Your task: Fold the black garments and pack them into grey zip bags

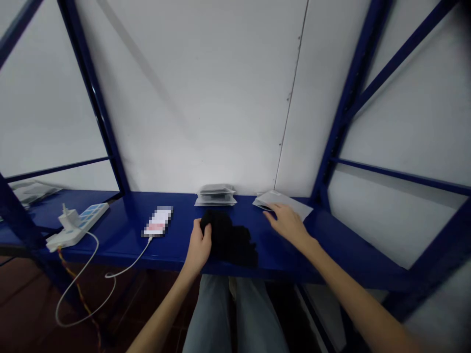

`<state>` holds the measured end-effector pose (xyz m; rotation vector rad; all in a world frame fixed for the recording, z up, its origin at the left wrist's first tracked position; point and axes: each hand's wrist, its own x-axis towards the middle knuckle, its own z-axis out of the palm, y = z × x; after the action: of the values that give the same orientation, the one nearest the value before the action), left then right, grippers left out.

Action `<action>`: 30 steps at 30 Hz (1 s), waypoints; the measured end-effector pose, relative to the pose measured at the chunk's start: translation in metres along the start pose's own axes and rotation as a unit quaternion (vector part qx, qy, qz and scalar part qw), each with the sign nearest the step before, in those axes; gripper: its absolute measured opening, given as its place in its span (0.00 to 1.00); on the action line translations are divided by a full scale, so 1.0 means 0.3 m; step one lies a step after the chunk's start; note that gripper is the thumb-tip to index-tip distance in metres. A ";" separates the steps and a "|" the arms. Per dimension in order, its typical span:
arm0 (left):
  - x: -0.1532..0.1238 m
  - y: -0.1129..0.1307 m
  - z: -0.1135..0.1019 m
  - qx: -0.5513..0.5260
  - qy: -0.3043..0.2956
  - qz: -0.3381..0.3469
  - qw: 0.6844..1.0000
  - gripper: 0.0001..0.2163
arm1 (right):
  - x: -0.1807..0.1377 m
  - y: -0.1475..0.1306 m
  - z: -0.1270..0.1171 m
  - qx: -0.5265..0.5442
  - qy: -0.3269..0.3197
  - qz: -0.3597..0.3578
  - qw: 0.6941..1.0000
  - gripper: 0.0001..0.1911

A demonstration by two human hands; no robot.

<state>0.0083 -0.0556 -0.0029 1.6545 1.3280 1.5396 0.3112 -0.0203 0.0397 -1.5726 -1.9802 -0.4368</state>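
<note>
A black cloth item (231, 238) lies bunched on the blue shelf (176, 247) in front of me. My left hand (199, 245) grips its left edge, fingers curled round the fabric. My right hand (287, 220) reaches to the right of it and rests its fingers on a loose pile of clear plastic bags (281, 202) by the wall; the fingers look flat, with nothing in them. A neater stack of packed bags (216, 194) sits against the wall behind the cloth.
A phone (159, 221) lies on the shelf to the left, its white cable (91, 274) running to a power strip (79, 225) with a charger. Blue frame uprights (342, 113) stand on both sides. My legs in jeans (235, 314) are under the shelf.
</note>
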 end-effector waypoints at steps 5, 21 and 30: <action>-0.018 -0.057 -0.042 -0.018 0.063 -0.021 0.998 0.19 | -0.092 -0.182 0.056 0.200 -0.128 -0.137 0.962 0.21; 0.085 -0.045 -0.120 0.239 0.015 0.054 0.969 0.11 | -0.036 -0.039 0.043 0.030 -0.172 -0.054 0.983 0.14; 0.104 -0.026 -0.151 0.317 -0.070 0.274 0.905 0.27 | -0.066 -0.037 0.001 0.069 -0.099 -0.025 0.992 0.13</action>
<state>-0.0407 -0.0358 0.0140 2.6771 1.4530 1.2808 0.3035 -0.0383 0.0284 -1.5315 -2.1512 -0.1629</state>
